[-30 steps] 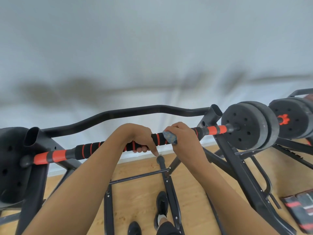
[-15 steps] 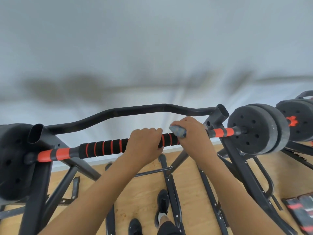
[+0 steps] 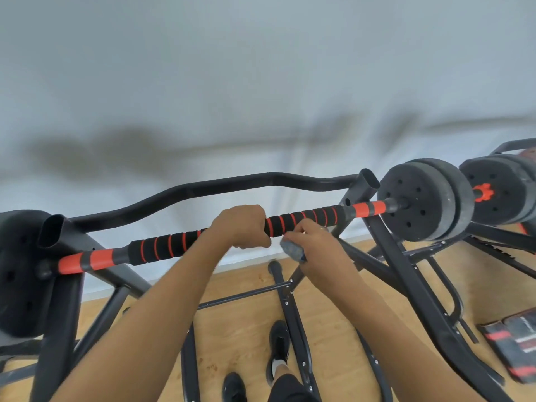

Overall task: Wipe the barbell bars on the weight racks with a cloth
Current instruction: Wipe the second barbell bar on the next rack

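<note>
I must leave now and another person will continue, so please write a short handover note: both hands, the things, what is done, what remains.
Left hand: grips the bar near its middle; the bar lies on the rack.
Right hand: holds the grey cloth bunched, just below the bar, beside the left hand.
Done: the picture does not show which parts are already wiped.
Left: bring the cloth onto the bar and wipe along it; then probably the second barbell at far right.
</note>
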The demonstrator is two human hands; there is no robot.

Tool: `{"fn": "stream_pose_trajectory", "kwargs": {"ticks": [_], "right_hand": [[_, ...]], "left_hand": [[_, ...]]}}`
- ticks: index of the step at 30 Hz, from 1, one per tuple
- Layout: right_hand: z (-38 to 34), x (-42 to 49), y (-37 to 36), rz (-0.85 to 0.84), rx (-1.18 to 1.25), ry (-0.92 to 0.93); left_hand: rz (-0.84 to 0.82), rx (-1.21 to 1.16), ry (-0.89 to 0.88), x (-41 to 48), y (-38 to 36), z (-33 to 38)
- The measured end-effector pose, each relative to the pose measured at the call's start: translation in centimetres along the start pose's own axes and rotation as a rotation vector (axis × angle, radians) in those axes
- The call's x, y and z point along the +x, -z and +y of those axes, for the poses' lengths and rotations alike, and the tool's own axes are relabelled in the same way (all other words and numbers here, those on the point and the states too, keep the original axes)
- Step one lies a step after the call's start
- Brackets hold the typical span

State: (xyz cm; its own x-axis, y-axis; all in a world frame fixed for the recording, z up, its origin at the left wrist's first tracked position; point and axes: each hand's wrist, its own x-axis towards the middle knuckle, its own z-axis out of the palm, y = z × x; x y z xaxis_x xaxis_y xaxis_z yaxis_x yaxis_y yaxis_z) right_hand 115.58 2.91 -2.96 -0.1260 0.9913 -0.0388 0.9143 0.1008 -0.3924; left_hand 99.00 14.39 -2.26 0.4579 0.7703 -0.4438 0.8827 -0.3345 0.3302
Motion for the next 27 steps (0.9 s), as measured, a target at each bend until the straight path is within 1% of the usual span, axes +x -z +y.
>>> {"fn": "stream_pose_trajectory", "kwargs": {"ticks": [1,2,3,4,5,6,8,9,10,12,14,17,19,21,25,27], "right_hand": [[0.3,-0.7,-0.9,-0.034,0.003,-0.027],[0.6,-1.3,-1.7,-0.035,0.026,-0.054],[0.8,-1.8,-2.2,0.004,0.070,-0.075],[0.7,-2.0,-2.1,0.061,0.126,-0.088],[0.5,-1.9,-1.6,0.131,0.172,-0.084],[0.5,-1.5,-0.8,0.216,0.201,-0.070],[0.3,0.1,1.1,0.379,0.227,-0.033],[0.2,1.2,1.9,0.418,0.228,-0.028],[0.2,2.3,2.4,0.424,0.217,-0.030],[0.2,3.6,2.4,0.358,0.164,-0.051],[-0.2,3.5,1.5,0.318,0.137,-0.064],[-0.5,2.2,0.4,0.348,0.144,-0.038],[-0.4,2.0,0.3,0.367,0.143,-0.028],[-0.5,2.2,0.5,0.352,0.151,-0.046],[-0.6,1.5,0.6,0.377,0.235,-0.103],[-0.7,1.2,0.5,0.392,0.276,-0.129]], "left_hand": [[-0.113,-0.123,0.003,0.3,0.6,-0.2],[-0.197,-0.210,0.006,0.6,1.2,-0.4],[-0.237,-0.255,0.003,0.7,1.5,-0.6],[-0.229,-0.269,-0.013,0.6,1.6,-0.6],[-0.172,-0.241,-0.033,0.3,1.5,-0.5],[-0.064,-0.151,-0.046,-0.1,1.1,-0.4],[0.231,0.140,-0.048,-1.1,-0.3,0.2],[0.349,0.250,-0.056,-1.6,-1.3,0.6],[0.436,0.314,-0.066,-1.9,-2.2,0.9],[0.543,0.370,-0.080,-1.9,-3.8,1.2],[0.567,0.422,-0.092,-1.5,-4.2,0.9],[0.485,0.402,-0.111,-0.6,-3.2,0.5],[0.404,0.333,-0.111,-0.2,-2.7,0.3],[0.324,0.253,-0.081,0.2,-2.3,0.1],[0.112,0.094,-0.037,1.1,-1.3,-0.1],[-0.025,-0.058,-0.038,1.4,-0.3,-0.4]]}}
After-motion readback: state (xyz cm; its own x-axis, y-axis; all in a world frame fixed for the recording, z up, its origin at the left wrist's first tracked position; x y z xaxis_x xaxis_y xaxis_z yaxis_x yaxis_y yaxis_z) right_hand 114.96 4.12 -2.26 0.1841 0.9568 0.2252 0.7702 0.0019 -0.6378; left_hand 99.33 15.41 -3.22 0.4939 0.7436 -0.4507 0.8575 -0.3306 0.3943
